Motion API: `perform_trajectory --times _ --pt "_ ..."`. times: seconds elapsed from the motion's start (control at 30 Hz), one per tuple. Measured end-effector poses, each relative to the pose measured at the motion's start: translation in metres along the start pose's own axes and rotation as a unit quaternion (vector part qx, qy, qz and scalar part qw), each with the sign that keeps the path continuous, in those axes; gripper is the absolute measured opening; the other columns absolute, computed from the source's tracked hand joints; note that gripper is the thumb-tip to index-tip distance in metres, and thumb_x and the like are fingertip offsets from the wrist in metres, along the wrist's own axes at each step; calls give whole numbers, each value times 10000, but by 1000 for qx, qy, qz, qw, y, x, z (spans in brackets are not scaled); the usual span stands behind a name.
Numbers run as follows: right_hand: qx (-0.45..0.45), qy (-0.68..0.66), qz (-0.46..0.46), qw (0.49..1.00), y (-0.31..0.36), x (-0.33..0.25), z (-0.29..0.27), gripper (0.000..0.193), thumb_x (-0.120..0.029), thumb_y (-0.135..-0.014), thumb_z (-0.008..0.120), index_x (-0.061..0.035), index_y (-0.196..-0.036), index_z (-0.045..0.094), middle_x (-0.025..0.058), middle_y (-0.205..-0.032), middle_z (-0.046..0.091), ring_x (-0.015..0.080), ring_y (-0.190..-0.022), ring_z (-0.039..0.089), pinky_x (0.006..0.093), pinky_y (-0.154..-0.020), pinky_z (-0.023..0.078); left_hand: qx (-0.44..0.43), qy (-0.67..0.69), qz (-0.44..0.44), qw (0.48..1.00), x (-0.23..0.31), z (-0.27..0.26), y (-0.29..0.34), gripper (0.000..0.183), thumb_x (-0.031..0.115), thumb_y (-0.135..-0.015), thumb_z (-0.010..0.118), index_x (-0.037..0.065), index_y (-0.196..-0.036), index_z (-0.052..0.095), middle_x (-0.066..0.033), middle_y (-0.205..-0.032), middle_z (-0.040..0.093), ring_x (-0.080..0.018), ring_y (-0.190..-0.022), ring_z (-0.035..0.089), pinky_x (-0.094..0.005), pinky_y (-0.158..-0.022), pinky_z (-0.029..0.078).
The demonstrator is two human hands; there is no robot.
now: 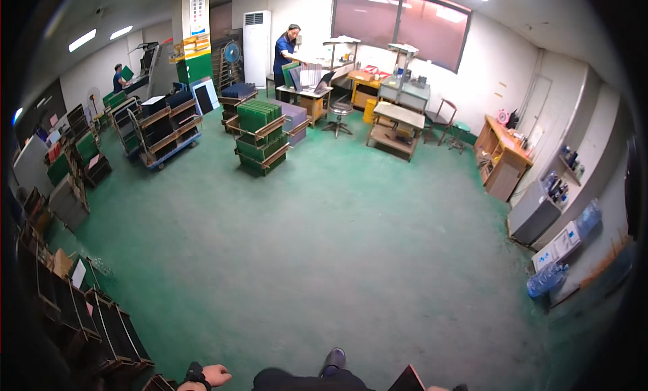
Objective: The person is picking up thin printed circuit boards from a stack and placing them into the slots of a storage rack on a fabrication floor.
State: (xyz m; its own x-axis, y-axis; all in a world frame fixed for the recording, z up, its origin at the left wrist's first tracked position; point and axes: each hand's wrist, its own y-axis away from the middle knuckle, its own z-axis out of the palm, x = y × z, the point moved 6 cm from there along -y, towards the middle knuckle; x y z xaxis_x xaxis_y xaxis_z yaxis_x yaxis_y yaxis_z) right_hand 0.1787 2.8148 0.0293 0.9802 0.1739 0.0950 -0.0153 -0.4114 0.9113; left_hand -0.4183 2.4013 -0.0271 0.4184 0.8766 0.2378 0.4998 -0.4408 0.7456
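While the left hand (217, 375) is hanging beside the dark trousers (290, 379), nothing is showing in its fingers, which are looking loosely bent, though how far they are closing cannot be told; a black band (195, 373) is circling that wrist. At the lower edge, right of the legs, a dark flat panel (408, 379) with a reddish edge is poking one corner upward; the right hand (437, 389) is lying just to the right of it, mostly cut off by the frame, so whether it is gripping the panel, or merely sitting beside it, cannot be told. Judging by the straight edge, the panel is probably being stiff rather than soft, and fairly light for its breadth; its flat face may be slippery and easily scratched, and its corner is likely being the fragile part; a hold along the edge, near mid-length, is seeming kinder than one on the face. Ahead, green floor (310, 242) is stretching toward stacked green panels (260, 114).
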Motion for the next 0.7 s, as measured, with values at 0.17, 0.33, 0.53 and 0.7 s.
perform_trajectory --times 0.17,0.33,0.53,0.7 --pt "3 15 -103 995 -39 -123 -219 254 -216 -855 684 -1 -983 727 132 -901 725 297 -841 680 466 -756 520 39 76 17 996 75 -51 -46 516 514 -838 616 127 -1167 707 -114 -1147 714 -288 -1111 656 -381 -984 498" --pt "185 84 -159 966 -113 -219 -372 412 -371 -831 677 -24 -1054 696 189 -983 719 348 -1014 677 435 -864 515 -1 38 52 998 140 -128 -186 527 522 -842 616 136 -1192 695 -116 -1154 712 -299 -1118 649 -386 -988 494" --pt "476 -54 -252 841 -105 -312 -520 239 -234 -930 594 -17 -956 692 184 -910 721 389 -862 680 501 -720 538 36 26 83 996 265 -315 -333 512 497 -858 604 110 -1181 692 -140 -1147 708 -319 -1132 638 -415 -985 492" --pt "457 -333 -286 774 -74 -414 -662 251 -210 -909 656 24 -997 676 140 -791 698 189 -747 654 361 -709 511 52 134 202 969 452 -490 -389 437 417 -933 587 81 -1200 668 -128 -1205 683 -299 -1130 635 -391 -970 493"
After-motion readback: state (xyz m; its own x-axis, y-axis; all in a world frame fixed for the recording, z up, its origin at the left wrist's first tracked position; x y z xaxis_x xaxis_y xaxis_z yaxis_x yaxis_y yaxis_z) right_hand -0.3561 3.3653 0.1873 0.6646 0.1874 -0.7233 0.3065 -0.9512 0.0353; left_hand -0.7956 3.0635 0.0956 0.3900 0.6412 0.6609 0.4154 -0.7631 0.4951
